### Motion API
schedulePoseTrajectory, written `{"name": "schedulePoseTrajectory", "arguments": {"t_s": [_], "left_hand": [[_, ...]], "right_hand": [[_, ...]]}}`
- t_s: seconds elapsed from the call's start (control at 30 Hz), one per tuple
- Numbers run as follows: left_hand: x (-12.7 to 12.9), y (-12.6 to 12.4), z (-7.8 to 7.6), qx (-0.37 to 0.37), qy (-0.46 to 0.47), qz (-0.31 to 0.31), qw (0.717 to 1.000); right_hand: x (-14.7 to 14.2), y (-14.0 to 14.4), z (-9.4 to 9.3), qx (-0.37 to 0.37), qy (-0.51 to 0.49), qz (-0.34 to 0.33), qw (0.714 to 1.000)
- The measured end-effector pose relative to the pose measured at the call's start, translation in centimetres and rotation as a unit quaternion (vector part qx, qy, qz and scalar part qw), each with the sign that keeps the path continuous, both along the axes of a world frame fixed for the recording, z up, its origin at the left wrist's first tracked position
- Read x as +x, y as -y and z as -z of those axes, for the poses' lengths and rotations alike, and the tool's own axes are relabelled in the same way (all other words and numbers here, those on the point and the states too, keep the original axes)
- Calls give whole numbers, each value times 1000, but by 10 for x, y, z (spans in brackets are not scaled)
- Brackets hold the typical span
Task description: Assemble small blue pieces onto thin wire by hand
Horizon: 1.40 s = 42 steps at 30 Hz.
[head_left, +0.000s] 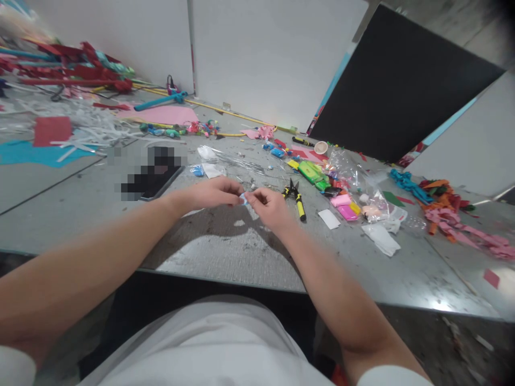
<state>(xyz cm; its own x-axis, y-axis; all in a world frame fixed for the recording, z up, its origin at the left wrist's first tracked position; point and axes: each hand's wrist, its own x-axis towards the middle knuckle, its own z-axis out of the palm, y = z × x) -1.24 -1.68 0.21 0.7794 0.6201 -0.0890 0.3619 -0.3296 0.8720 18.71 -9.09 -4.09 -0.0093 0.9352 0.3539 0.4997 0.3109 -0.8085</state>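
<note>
Both hands meet over the near middle of the grey table. A small light-blue piece (243, 199), too small to name, is pinched between the fingertips. My left hand (219, 192) is closed on its left side, and my right hand (269, 208) is closed on its right. Just right of my right hand lie yellow-and-black pliers (300, 206), jaws pointing away from me. Beyond the fingers are a bundle of thin wires (245, 163), a white crumpled packet (213, 170) and a small blue lump (197, 170).
A phone (164, 185) lies left, partly blurred out. Bright soft packets (314, 174), clear plastic wrap (346, 166) and white paper pieces (330, 219) spread to the right. Crepe paper strips (462, 225) lie far right. Shredded white strips (96, 126) and red paper (52, 131) cover the left back.
</note>
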Motion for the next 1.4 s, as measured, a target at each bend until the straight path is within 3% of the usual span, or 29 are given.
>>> {"name": "schedulePoseTrajectory", "arguments": {"t_s": [0.23, 0.53, 0.77, 1.03, 1.23, 1.4], "left_hand": [[-1, -1, 0, -10, -4, -5, 1000], [-1, 1, -2, -7, -5, 0, 1000], [-1, -3, 3, -19, 16, -1, 1000], [0, -3, 4, -10, 26, -7, 1000], [2, -6, 9, -12, 52, -30, 998], [3, -3, 6, -19, 79, -33, 996]], "right_hand": [[0, 1, -4, 2, 21, -26, 999], [0, 2, -3, 16, 18, 6, 1000], [1, 4, -7, 8, 46, -35, 998], [2, 0, 1, 0, 31, -23, 999], [0, -1, 2, -63, -39, -58, 996], [0, -3, 2, -65, -62, -18, 996]]}}
